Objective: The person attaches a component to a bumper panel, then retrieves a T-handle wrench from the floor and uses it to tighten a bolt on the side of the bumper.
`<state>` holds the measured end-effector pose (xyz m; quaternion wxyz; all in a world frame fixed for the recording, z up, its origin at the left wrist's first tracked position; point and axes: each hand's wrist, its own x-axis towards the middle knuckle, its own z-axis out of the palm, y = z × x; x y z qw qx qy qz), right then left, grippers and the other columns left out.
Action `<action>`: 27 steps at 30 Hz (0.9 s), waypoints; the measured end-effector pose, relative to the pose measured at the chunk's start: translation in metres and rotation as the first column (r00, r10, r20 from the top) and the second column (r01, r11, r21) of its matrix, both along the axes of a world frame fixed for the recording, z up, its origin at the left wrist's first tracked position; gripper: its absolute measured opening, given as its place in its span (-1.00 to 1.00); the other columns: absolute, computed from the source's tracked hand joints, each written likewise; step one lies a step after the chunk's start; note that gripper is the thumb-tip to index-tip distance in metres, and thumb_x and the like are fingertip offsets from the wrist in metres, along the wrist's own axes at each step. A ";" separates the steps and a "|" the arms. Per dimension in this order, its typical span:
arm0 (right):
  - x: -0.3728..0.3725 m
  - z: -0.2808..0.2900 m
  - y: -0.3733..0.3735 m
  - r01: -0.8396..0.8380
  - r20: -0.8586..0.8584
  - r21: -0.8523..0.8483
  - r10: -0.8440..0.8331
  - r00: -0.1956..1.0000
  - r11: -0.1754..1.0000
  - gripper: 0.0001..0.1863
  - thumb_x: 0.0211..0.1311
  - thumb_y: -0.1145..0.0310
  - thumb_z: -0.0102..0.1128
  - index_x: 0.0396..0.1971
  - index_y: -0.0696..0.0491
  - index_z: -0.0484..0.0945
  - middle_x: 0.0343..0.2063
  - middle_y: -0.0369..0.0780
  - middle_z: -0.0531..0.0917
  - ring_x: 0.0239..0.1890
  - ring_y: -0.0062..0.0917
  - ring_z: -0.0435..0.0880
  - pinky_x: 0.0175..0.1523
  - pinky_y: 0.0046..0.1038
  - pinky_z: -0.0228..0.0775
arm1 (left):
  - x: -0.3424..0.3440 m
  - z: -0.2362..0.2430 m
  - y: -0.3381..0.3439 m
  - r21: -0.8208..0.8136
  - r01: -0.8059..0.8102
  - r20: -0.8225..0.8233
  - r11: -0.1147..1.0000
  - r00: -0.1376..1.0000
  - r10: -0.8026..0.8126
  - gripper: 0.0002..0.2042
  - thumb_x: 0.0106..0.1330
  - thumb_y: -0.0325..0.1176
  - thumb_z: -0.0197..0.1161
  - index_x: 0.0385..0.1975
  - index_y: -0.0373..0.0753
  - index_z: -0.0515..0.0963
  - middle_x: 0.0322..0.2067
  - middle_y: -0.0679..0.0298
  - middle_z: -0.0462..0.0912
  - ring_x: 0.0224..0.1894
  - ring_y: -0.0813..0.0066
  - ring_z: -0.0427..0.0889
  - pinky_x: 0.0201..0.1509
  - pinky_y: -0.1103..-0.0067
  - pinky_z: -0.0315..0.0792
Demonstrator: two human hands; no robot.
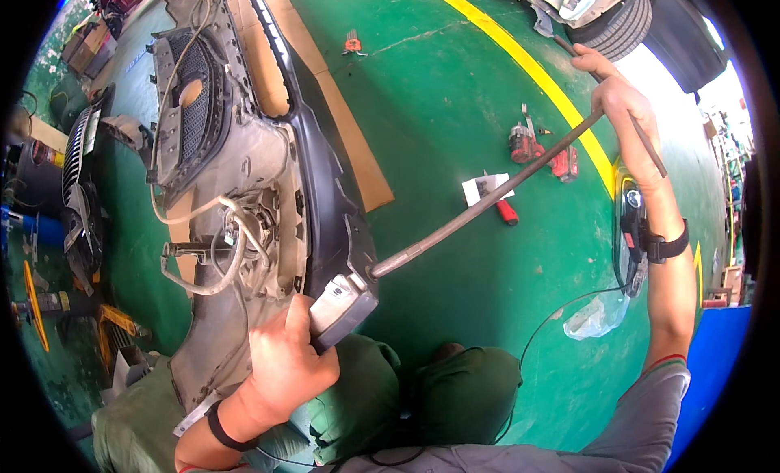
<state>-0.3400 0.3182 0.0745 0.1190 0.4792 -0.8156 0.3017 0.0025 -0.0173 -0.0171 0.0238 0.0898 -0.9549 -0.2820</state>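
My left hand [284, 359] is closed around a grey box-shaped piece [345, 306], with the thumb pressed along its side. From the top of that piece a long dark tube [487, 201] slants up to the right. My right hand [626, 103] is raised and closed on the tube's far part, where a thinner dark length also passes beneath the palm. Beside my left hand lies a large car bumper [313, 156], its inner side up, with a mesh grille [199, 107] and a pale hose [231, 221] on it. What the box is cannot be made out.
On the green floor lie a red cordless power tool [561, 160], a red-handled screwdriver [508, 213] by a white paper [479, 187], and a red tool set [352, 42]. Cardboard [357, 156] runs under the bumper. A plastic bag [597, 314] and a car wheel [626, 34] are at the right.
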 end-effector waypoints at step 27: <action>-0.006 0.015 -0.036 0.499 0.587 0.350 -0.601 0.543 0.793 -0.73 0.29 0.33 0.15 -0.42 0.28 0.52 -0.62 -0.20 0.48 -0.70 -0.47 0.52 -0.51 -0.38 0.44 | 0.006 -0.005 0.003 -0.015 -0.054 0.009 0.998 0.998 0.055 -0.63 -0.11 -0.54 0.24 -0.23 -0.32 0.39 -0.59 0.04 0.55 -0.56 -0.13 0.57 -0.48 0.15 0.45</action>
